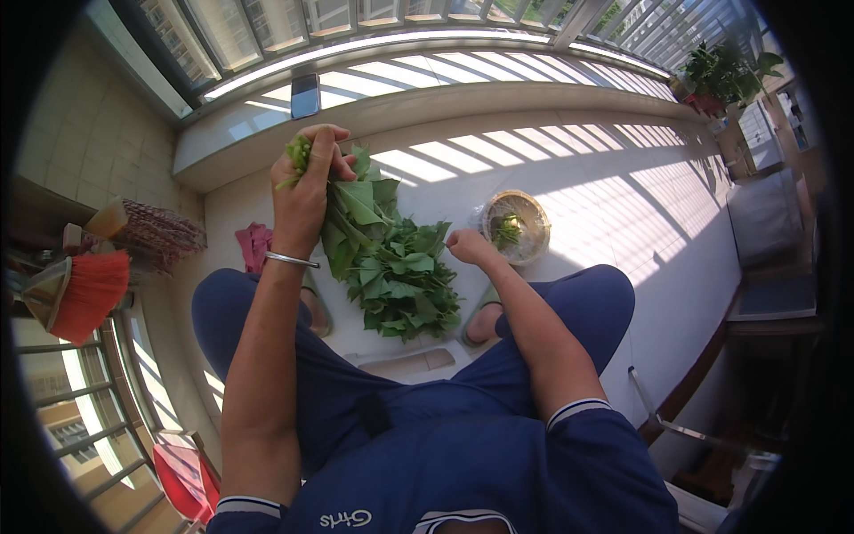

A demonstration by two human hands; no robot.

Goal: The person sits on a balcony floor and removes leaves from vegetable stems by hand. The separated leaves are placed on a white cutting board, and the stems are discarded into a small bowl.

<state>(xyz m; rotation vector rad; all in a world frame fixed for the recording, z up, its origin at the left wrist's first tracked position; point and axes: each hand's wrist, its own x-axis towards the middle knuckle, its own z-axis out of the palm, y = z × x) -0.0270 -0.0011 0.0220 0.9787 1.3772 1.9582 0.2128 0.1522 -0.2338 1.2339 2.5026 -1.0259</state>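
My left hand (308, 180), with a silver bangle at the wrist, grips a bunch of leafy greens (360, 207). Their pale cut stems stick out past the thumb side, and the broad leaves hang to the right. Below the bunch, a heap of green leaves (407, 280) lies on the floor between my feet. At the heap's right edge is my right hand (470, 245), its fingers curled in; whether they pinch anything is hidden. Just beyond that hand stands a round bin (544, 230) with a clear plastic liner, and some green stems (508, 228) lie inside.
A pink cloth (253, 245) lies left of my left foot. A phone (305, 97) rests on the window ledge (413, 83). A red-bristled broom (90, 294) and a mop head (163, 230) are at the left wall. A potted plant (724, 77) stands at the far right.
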